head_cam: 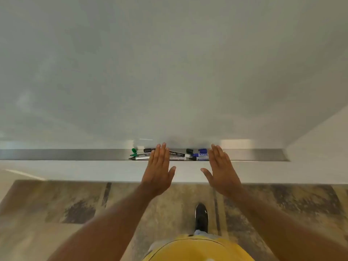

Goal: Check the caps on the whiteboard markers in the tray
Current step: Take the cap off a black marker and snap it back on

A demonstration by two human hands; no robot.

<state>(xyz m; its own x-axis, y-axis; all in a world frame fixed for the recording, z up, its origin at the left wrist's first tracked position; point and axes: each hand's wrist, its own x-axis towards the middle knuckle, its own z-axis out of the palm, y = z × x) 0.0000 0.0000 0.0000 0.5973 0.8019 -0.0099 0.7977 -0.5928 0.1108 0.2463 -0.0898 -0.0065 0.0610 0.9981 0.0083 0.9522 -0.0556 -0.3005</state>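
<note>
A long metal tray (pixel 66 154) runs along the foot of the whiteboard (pixel 169 63). Several markers lie bunched in it: green-capped ones (pixel 134 153) at the left, black and silver ones (pixel 177 154) in the middle, blue ones (pixel 203 153) at the right. My left hand (pixel 159 170) is flat with fingers stretched out, its fingertips over the middle markers and hiding part of them. My right hand (pixel 221 170) is also flat and spread, its fingertips at the tray's right end of the bunch. Neither hand holds anything.
A white ledge (pixel 94 171) sticks out below the tray toward me. Under it lies a patterned brown floor (pixel 75 213), with my black shoe (pixel 201 217) and yellow shirt (pixel 197 249) at the bottom. A white wall (pixel 320 147) closes off the right side.
</note>
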